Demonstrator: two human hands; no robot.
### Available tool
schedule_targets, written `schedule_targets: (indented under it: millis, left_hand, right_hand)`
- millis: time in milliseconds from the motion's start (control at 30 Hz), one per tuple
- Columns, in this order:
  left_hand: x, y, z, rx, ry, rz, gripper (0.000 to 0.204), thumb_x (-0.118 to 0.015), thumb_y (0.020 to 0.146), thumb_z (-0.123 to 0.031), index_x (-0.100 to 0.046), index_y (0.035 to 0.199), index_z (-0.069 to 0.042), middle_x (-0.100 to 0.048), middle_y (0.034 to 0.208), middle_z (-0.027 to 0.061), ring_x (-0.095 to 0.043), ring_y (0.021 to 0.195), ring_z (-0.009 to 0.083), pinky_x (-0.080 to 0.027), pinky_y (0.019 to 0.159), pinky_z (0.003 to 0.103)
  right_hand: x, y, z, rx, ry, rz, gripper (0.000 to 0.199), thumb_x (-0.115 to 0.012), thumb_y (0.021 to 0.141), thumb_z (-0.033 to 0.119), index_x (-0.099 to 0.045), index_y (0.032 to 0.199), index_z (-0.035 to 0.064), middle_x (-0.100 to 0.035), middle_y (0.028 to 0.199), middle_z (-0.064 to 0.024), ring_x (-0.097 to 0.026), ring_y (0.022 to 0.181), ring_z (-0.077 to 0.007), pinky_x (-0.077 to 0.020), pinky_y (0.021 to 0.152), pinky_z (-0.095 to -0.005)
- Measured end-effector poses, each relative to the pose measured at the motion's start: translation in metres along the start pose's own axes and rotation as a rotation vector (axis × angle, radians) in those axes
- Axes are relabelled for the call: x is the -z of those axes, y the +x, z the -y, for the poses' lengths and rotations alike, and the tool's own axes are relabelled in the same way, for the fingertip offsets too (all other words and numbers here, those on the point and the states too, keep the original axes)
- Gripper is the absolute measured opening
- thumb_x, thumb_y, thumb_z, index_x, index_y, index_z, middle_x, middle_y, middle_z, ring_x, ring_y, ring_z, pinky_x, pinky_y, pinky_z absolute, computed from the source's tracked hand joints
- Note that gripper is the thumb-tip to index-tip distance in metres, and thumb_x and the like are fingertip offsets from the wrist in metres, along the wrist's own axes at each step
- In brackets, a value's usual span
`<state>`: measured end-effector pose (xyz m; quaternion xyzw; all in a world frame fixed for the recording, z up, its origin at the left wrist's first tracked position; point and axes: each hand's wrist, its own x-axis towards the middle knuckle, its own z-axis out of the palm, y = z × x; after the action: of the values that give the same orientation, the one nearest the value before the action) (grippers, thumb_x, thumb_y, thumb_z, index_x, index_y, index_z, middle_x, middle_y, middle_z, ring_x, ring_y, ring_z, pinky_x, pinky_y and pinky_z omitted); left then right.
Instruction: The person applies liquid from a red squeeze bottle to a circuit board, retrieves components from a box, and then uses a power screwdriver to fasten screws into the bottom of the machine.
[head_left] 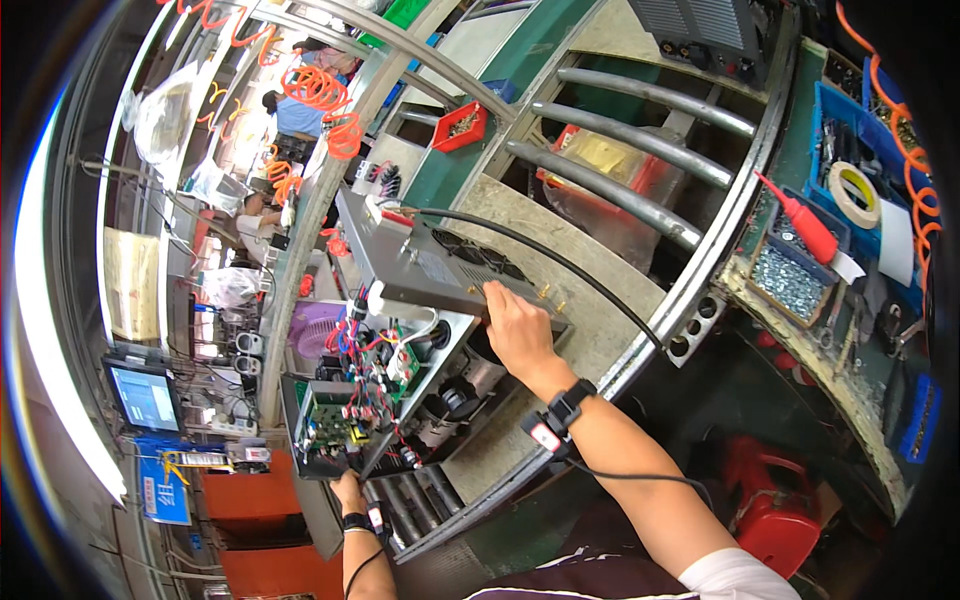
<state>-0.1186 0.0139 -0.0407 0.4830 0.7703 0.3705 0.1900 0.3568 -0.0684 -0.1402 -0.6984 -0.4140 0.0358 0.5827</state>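
Observation:
An electrical machine with its case open stands tilted on the line in front of me. Its circuit board (325, 415) and bundles of coloured wires (358, 335) are exposed. My right hand (520, 335) is closed on the edge of the grey metal panel (425, 272) at the machine's far side. At the near left corner, my left hand (347, 491) grips the lower edge of the black end panel (322, 467); its fingers are partly hidden. A thick black cable (575, 268) runs from the top of the machine to the right.
Metal rollers (605, 130) and a rail (640, 350) border the line. On the right bench are a screw tray (788, 283), a red squeeze bottle (808, 228) and a tape roll (853, 195). A red bin (461, 126) lies beyond. Orange coiled hoses (322, 95) hang at upper left.

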Motion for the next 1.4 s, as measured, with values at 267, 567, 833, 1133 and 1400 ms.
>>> schedule_targets:
  millis: [267,567,833,1133,1400]
  left_hand:
    - [0.000,-0.012,-0.014,0.063,0.018,-0.121,0.011,-0.055,0.065,0.002,-0.046,0.068,-0.001,-0.045,0.061,0.0074,-0.048,0.046,0.0197,-0.047,0.045,0.034]
    - [0.003,0.004,0.002,0.092,0.034,-0.065,0.008,-0.052,0.066,0.005,-0.049,0.070,-0.001,-0.048,0.059,0.0058,-0.051,0.046,0.0208,-0.044,0.040,0.032]
    - [0.019,0.006,0.001,0.041,0.009,-0.083,0.007,-0.053,0.066,0.002,-0.048,0.062,-0.001,-0.049,0.060,0.0043,-0.049,0.046,0.0187,-0.043,0.041,0.031]
    - [0.011,-0.005,-0.012,0.051,0.036,-0.042,0.007,-0.052,0.065,0.001,-0.048,0.068,-0.003,-0.049,0.064,0.0055,-0.051,0.050,0.0191,-0.045,0.042,0.032]
    - [0.027,0.013,0.001,0.067,0.048,-0.041,0.006,-0.052,0.066,0.001,-0.050,0.070,-0.003,-0.050,0.067,0.0064,-0.052,0.054,0.0206,-0.049,0.046,0.035]
  right_hand:
    - [-0.015,-0.008,-0.002,0.067,-0.004,-0.049,0.033,-0.053,0.080,0.006,-0.054,0.111,-0.0060,-0.063,0.106,-0.0201,-0.064,0.094,-0.0306,-0.0539,0.078,-0.0339]
    - [-0.021,-0.025,-0.009,0.011,0.095,-0.026,0.040,-0.050,0.081,0.007,-0.051,0.119,-0.0042,-0.056,0.119,-0.0201,-0.057,0.104,-0.0321,-0.0481,0.088,-0.0380]
    - [-0.022,-0.017,0.004,0.002,-0.018,-0.006,0.030,-0.051,0.083,0.009,-0.051,0.111,-0.0037,-0.057,0.113,-0.0254,-0.060,0.101,-0.0351,-0.0505,0.082,-0.0416]
    - [-0.029,-0.021,0.000,-0.051,0.009,-0.065,0.033,-0.051,0.083,0.009,-0.051,0.113,-0.0048,-0.058,0.114,-0.0251,-0.061,0.103,-0.0349,-0.0511,0.085,-0.0424]
    - [-0.034,-0.025,-0.004,-0.038,0.080,-0.082,0.035,-0.051,0.083,0.009,-0.054,0.114,-0.0070,-0.059,0.114,-0.0247,-0.060,0.104,-0.0343,-0.0500,0.087,-0.0420]
